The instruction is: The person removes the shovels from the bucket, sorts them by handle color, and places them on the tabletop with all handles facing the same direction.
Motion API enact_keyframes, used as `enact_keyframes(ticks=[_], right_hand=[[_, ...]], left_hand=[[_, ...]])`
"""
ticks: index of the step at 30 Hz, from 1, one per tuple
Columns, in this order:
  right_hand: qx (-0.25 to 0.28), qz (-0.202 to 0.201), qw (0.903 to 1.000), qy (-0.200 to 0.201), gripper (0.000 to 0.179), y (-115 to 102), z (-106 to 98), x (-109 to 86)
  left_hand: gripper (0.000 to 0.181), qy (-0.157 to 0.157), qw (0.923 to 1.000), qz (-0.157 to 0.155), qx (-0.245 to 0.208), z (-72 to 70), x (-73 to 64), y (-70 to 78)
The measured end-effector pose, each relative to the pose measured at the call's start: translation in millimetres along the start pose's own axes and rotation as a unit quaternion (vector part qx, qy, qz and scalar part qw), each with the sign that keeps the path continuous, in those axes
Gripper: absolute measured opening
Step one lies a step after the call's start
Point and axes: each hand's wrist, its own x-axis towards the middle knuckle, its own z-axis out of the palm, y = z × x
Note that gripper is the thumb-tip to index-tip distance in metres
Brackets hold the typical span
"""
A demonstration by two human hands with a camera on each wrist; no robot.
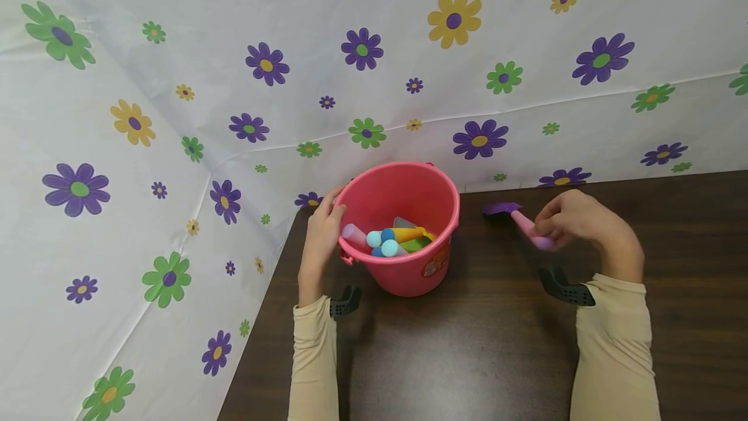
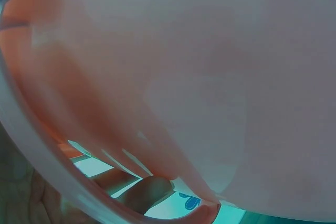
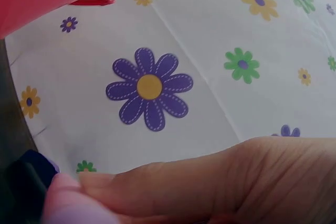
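Observation:
In the head view a pink bucket (image 1: 403, 278) leans towards me on the dark table. My left hand (image 1: 323, 229) grips its left rim, the fingers (image 2: 149, 192) going round the outside in the left wrist view. Inside lie several toy tools (image 1: 403, 234) with orange, blue, lilac and green parts. To the right of the bucket, my right hand (image 1: 569, 218) pinches the pink handle of a toy garden tool (image 1: 524, 223). Its purple head points left, towards the bucket, just over the table. The right wrist view shows the thumb (image 3: 173, 187) along the handle.
A white cloth with printed flowers (image 1: 362, 83) hangs behind and to the left of the dark wooden table (image 1: 467, 356). A black wrist mount (image 1: 565, 288) sits on the right forearm, and another mount (image 1: 346, 302) on the left.

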Motion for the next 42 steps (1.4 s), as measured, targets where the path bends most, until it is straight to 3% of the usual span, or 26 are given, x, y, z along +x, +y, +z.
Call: enact_keyframes(ticks=[8, 18, 26, 42], right_hand=[[0.017, 0.018, 0.9982, -0.055, 0.035, 6, 3, 5.1], [0.054, 0.040, 0.9942, -0.084, 0.045, 15, 9, 13.2], [0.045, 0.036, 0.9926, -0.107, 0.051, 22, 13, 20.7], [0.064, 0.043, 0.9884, -0.131, 0.037, 36, 20, 30.4]], left_hand=[[0.049, -0.001, 1.0000, 0.003, -0.004, 0.0, 0.5, -0.4], [0.049, 0.000, 1.0000, -0.001, -0.007, 0.2, 0.1, 0.3], [0.049, 0.000, 1.0000, -0.005, -0.003, -0.2, 0.3, 0.3], [0.049, 0.007, 0.9999, -0.007, 0.010, 1.0, 1.6, 0.0]])
